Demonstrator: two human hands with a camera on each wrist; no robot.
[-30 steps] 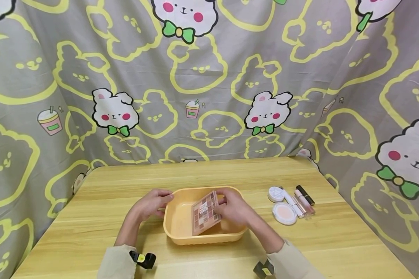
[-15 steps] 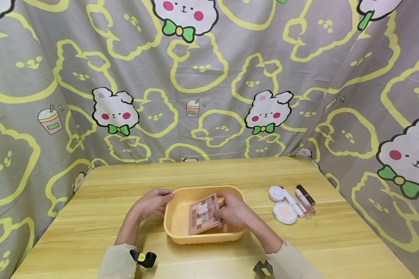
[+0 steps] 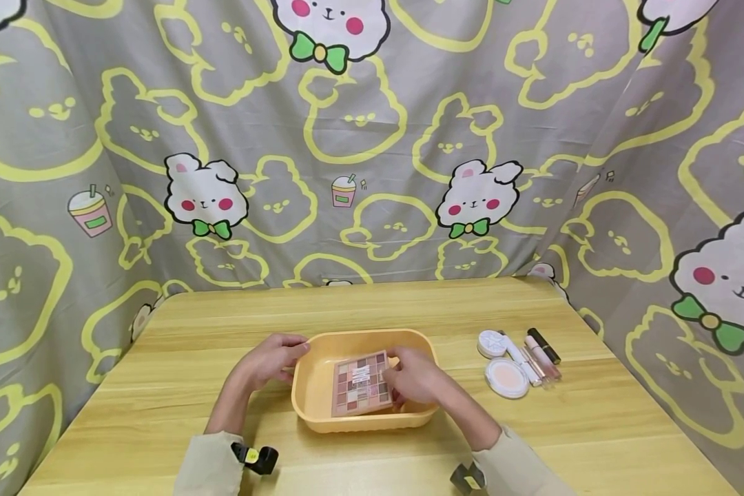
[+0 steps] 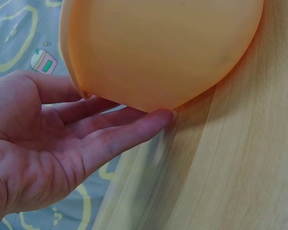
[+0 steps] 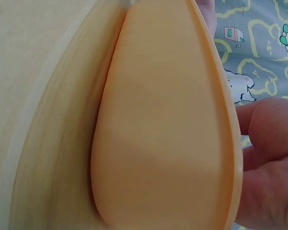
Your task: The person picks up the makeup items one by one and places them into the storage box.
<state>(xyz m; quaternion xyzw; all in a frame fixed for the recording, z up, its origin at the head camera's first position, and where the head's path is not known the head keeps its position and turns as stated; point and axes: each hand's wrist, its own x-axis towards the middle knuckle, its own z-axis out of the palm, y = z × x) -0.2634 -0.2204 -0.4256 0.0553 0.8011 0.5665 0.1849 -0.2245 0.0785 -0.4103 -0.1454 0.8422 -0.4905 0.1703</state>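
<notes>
A wood-grained table bears a smooth orange basin, its long axis left to right, its left end held by the left hand. Mid-basin, the right hand pinches the right edge of a flat palette, patterned face up, right side raised, long axis unclear; basin floor shows leftward, makeup lies right of the basin.

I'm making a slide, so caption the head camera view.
Right hand holding a makeup palette inside an orange tray, left hand touching its side.
</notes>
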